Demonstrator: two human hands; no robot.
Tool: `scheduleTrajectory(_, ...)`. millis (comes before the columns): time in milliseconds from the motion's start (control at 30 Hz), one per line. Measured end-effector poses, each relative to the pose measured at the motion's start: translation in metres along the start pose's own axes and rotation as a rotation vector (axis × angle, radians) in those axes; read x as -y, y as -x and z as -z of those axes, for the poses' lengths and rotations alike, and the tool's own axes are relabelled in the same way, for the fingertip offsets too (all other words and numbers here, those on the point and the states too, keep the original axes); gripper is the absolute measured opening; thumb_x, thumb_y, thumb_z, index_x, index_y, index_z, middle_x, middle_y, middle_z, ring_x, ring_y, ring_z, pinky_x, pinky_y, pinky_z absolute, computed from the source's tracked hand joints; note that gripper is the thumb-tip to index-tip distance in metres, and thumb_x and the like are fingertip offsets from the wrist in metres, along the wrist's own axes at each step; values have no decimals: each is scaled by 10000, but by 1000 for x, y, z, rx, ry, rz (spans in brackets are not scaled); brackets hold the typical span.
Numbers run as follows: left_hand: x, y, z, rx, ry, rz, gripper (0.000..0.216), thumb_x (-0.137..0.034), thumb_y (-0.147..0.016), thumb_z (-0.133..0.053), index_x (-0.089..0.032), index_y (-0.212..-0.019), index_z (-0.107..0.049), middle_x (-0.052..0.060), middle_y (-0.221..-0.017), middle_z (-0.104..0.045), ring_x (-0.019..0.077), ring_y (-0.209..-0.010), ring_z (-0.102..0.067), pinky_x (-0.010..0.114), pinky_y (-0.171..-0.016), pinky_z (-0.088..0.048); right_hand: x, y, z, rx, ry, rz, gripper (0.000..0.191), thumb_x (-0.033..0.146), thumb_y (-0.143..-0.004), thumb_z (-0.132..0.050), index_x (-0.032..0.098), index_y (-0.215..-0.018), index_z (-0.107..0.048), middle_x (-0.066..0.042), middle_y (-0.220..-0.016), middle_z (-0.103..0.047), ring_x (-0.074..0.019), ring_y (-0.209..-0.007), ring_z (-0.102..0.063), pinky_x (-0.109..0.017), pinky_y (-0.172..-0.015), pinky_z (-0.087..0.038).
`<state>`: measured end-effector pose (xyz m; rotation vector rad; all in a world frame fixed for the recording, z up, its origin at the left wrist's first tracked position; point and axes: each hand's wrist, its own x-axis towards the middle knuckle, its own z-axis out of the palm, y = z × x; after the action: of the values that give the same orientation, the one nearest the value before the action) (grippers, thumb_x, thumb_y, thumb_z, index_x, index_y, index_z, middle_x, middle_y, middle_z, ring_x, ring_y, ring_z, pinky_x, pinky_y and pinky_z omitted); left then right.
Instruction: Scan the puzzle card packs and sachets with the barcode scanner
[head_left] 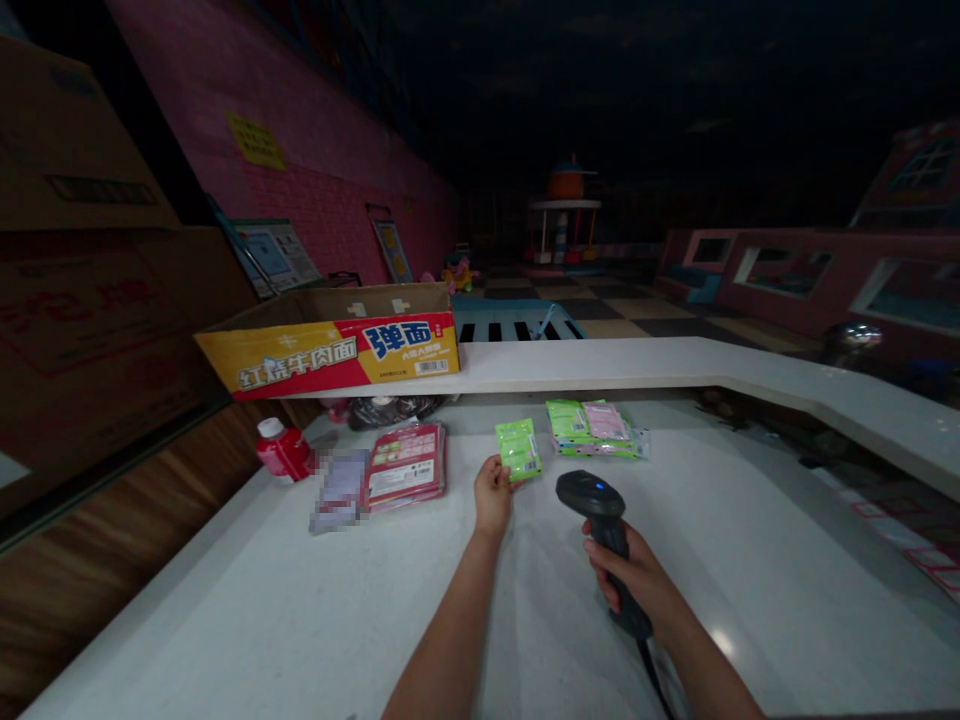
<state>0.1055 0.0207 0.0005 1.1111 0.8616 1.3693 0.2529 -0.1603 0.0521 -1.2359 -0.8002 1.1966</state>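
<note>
From my end, I have the green packet (pixel 519 450) just right of centre in the frame, its long axis running nearly up and down, the top leaning slightly left. Its printed face is toward me, a barcode near the lower right corner. My left hand (pixel 493 498) has the packet's lower left edge pinched between thumb and fingers, with hardly any gap. Right of centre, lower down, I have the black scanner (pixel 600 512): its handle slants from lower right to upper left, and its head points left, a blue light on top. My right hand (pixel 626 570) is wrapped round that handle, fingers curled closed. The packet stack (pixel 589 428) lies above the scanner, near the packet.
</note>
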Motion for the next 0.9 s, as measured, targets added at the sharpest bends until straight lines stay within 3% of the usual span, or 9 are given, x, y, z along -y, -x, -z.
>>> scheduleTrajectory(133, -1, 0, 0, -1, -83, -17, 307, -443, -748, -654, -188, -917, -629, 76, -914, -705, 210, -801, -692, 358, -695, -605, 1, 0, 0, 5, 9, 9, 430, 508, -696, -767, 201, -926, -572, 96, -461, -486, -78, -300, -396, -181, -307, -326)
scheduleTrajectory(367, -1, 1, -1, 25, -1, 11, 423, -503, -684, -713, -175, -922, -592, 66, -864, -694, 214, -787, -691, 368, -701, -598, -1, -4, 1, -5, -20, 6, 413, 483, -694, -772, 207, -941, -591, 90, -495, -503, -73, -314, -409, -173, -307, -335)
scheduleTrajectory(567, -1, 2, 0, 10, -23, -1, 411, -499, -697, -711, -177, -924, -596, 66, -867, -696, 209, -776, -687, 339, -672, -593, 10, -28, 5, -6, -32, 26, 512, 450, -679, -784, 181, -1083, -623, 74, -520, -541, -81, -323, -438, -178, -304, -344)
scheduleTrajectory(700, 0, 2, 1, -37, -45, -19, 414, -483, -702, -706, -172, -948, -589, 52, -811, -685, 197, -724, -675, 321, -618, -589, 15, -48, 14, 57, -101, 81, 498, 459, -698, -776, 164, -1072, -632, 68, -518, -546, -76, -325, -435, -180, -316, -353)
scheduleTrajectory(900, 2, 0, 6, -192, -147, -54, 271, -355, -777, -611, -171, -971, -565, 34, -758, -662, 189, -664, -664, 332, -604, -585, 1, -62, 31, 63, -279, 115, 460, 437, -727, -785, 171, -1058, -609, 66, -568, -550, -70, -360, -441, -186, -347, -352)
